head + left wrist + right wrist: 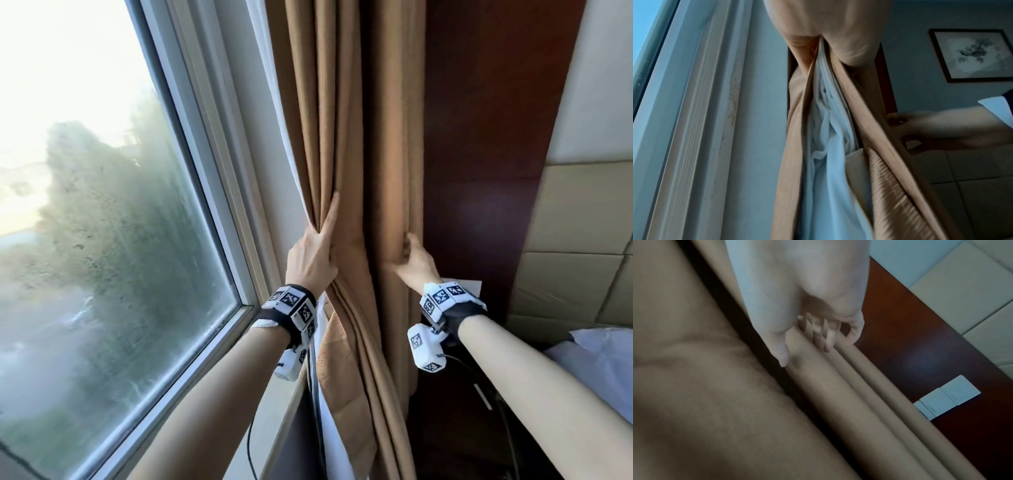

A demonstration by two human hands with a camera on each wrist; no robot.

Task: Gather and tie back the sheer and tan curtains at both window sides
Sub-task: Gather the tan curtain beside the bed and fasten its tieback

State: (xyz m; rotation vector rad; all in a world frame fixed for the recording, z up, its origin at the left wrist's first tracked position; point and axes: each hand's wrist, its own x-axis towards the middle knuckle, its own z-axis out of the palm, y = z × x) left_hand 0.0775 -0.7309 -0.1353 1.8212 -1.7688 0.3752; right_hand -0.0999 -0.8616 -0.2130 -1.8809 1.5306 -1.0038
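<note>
Tan curtain [342,137] hangs right of window [102,205], sheer [824,162] bunched inside. Left hand [310,258] clamps near folds and sheer; right hand [416,260] pinches far-right folds. Soft, light, slippery cloth; best gripped mid-height, whole bundle.

Both bare forearms reach forward and up, each wrist strapped with a marker-covered band. The left hand [310,260] grips folds, forefinger stretched straight upward. The right hand [416,262] curls its fingers [827,337] round a pleat (thumb alongside, lying straight).
</note>
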